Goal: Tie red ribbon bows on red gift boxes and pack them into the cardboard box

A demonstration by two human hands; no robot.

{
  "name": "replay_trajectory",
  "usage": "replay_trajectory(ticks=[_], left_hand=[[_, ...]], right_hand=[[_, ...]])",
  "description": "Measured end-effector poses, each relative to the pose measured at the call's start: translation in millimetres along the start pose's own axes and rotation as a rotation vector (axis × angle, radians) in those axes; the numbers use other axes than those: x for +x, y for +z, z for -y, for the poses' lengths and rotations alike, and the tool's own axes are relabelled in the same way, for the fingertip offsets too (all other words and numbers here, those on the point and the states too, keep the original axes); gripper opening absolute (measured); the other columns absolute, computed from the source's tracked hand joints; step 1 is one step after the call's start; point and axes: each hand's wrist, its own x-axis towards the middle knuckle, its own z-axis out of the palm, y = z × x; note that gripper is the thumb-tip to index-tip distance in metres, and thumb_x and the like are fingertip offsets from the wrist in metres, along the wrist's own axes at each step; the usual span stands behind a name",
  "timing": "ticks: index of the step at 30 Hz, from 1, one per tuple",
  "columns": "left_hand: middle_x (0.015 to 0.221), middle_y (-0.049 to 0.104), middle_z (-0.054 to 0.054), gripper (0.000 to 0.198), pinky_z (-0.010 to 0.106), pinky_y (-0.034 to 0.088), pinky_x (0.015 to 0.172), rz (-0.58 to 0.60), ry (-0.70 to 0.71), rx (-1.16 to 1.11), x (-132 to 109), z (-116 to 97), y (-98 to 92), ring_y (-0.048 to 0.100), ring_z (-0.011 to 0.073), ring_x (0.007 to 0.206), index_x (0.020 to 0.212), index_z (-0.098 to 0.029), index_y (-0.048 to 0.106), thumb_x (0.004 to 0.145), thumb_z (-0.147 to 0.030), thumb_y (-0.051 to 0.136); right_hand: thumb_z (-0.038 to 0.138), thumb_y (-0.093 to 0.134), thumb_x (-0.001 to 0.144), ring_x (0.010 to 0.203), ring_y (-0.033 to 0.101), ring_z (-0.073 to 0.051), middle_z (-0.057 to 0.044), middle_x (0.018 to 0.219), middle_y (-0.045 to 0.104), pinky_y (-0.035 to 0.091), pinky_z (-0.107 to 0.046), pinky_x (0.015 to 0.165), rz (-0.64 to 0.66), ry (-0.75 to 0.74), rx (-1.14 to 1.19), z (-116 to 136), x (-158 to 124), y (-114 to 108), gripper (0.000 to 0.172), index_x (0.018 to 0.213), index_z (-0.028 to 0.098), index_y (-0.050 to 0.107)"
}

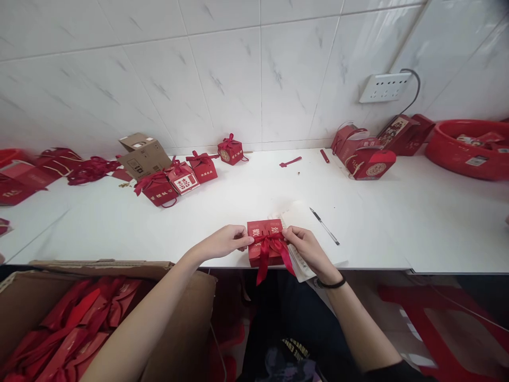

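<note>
A red box (254,258) with pale characters lies at the table's front edge. Across its top runs a red ribbon (265,255) tied in a bow, its tails hanging over the front side. My left hand (234,239) pinches the ribbon's loop at the box's left side. At the right side, my right hand (299,241) grips the other loop between thumb and fingers. An open notebook (301,265) lies partly beneath the box and my right hand. A pen (325,226) rests to the right of them.
Several ribboned red boxes (159,189) stand at the back left beside a brown carton (145,159). More red boxes (371,163) and a red basin (457,151) are at the right. A large cardboard box (186,318) of red pieces sits below the table at left.
</note>
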Motion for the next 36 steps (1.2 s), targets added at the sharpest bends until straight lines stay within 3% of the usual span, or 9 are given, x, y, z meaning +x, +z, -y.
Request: replay_trajectory(ticks=[7, 12, 16, 26, 30, 36], left_hand=[[0.065, 0.048, -0.003, 0.036, 0.024, 0.032, 0.054, -0.031, 0.013, 0.075, -2, 0, -1.7, 0.042, 0.0116, 0.058, 0.067, -0.018, 0.046, 0.082, -0.050, 0.044], [0.085, 0.057, 0.002, 0.025, 0.030, 0.041, 0.071, -0.333, 0.128, 0.141, 1, -8, 4.7, 0.052, 0.0166, 0.079, 0.078, -0.019, 0.053, 0.083, -0.042, 0.046], [0.091, 0.056, 0.004, 0.015, 0.035, 0.042, 0.082, -0.386, 0.314, 0.322, 9, -17, 19.4, 0.048, 0.0197, 0.091, 0.083, -0.019, 0.057, 0.080, -0.034, 0.054], [0.084, 0.057, 0.003, 0.007, 0.035, 0.043, 0.077, -0.466, 0.401, 0.437, 17, -17, 37.3, 0.048, 0.0189, 0.084, 0.077, -0.019, 0.055, 0.079, -0.026, 0.055], [0.080, 0.056, 0.002, 0.006, 0.035, 0.041, 0.074, -0.507, 0.363, 0.477, 18, -18, 41.6, 0.049, 0.0187, 0.081, 0.073, -0.019, 0.053, 0.077, -0.023, 0.054], [0.078, 0.057, 0.001, 0.007, 0.034, 0.039, 0.075, -0.510, 0.335, 0.510, 19, -18, 44.0, 0.050, 0.0181, 0.080, 0.070, -0.019, 0.049, 0.076, -0.020, 0.053]], right_hand=[[0.048, 0.056, 0.079, 0.061, 0.048, -0.014, 0.001, 0.063, 0.050, 0.039, -0.025, 0.059, 0.001, 0.011, 0.027, -3, 1, 1, 0.037, 0.060, 0.018, 0.046], [0.040, 0.052, 0.083, 0.076, 0.054, -0.017, -0.003, 0.078, 0.058, 0.044, -0.029, 0.070, -0.040, -0.187, -0.171, -1, -2, -10, 0.022, 0.078, 0.018, 0.056], [0.026, 0.055, 0.080, 0.086, 0.056, -0.018, -0.005, 0.098, 0.060, 0.046, -0.034, 0.078, 0.004, -0.320, -0.295, -1, -6, -12, 0.021, 0.100, 0.019, 0.057], [0.016, 0.053, 0.076, 0.072, 0.055, -0.018, -0.003, 0.076, 0.058, 0.047, -0.032, 0.066, -0.252, -0.535, -0.576, -2, -2, 10, 0.005, 0.078, 0.020, 0.054], [0.016, 0.050, 0.071, 0.066, 0.052, -0.017, 0.000, 0.069, 0.053, 0.044, -0.030, 0.062, -0.335, -0.528, -0.599, 0, 0, 18, 0.007, 0.071, 0.021, 0.045], [0.017, 0.045, 0.072, 0.056, 0.046, -0.014, 0.003, 0.062, 0.048, 0.040, -0.027, 0.054, -0.333, -0.474, -0.590, 0, 1, 27, 0.007, 0.071, 0.021, 0.041]])
